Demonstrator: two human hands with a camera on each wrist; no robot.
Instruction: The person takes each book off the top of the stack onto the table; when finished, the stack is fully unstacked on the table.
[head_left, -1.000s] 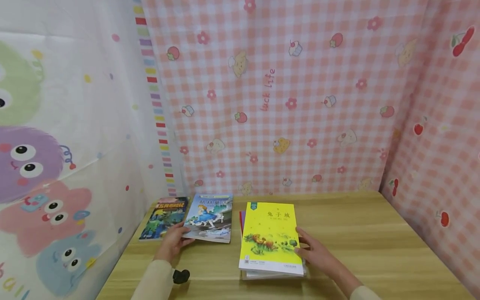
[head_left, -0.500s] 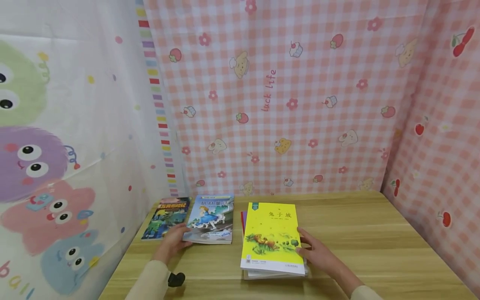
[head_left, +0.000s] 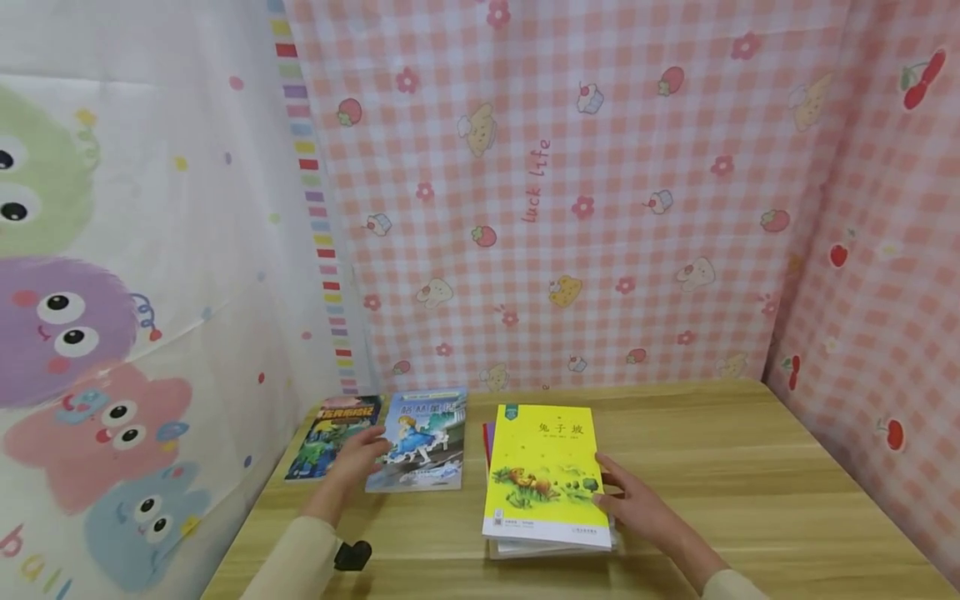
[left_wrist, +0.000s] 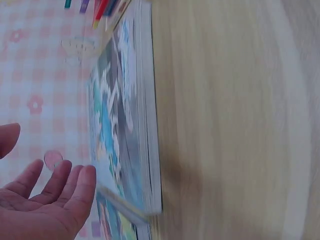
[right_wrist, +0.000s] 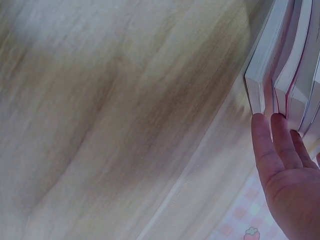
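Note:
In the head view my left hand hovers at the left edge of a blue book with a girl on its cover. Its fingers are extended and hold nothing; in the left wrist view that hand is apart from the book's page edges. A dark green dinosaur-like book lies just left of the blue one. My right hand rests against the right side of a stack topped by a yellow book. The right wrist view shows its straight fingertips touching the ends of several stacked books.
The books lie on a wooden table. A small black object is by my left wrist. A pink checked curtain hangs at the back, and a white cartoon-printed one borders the left side.
My left hand has let go of the blue book's lower left corner and lifted slightly. The blue book lies flat next to the dark green one. My right hand stays at the stack.

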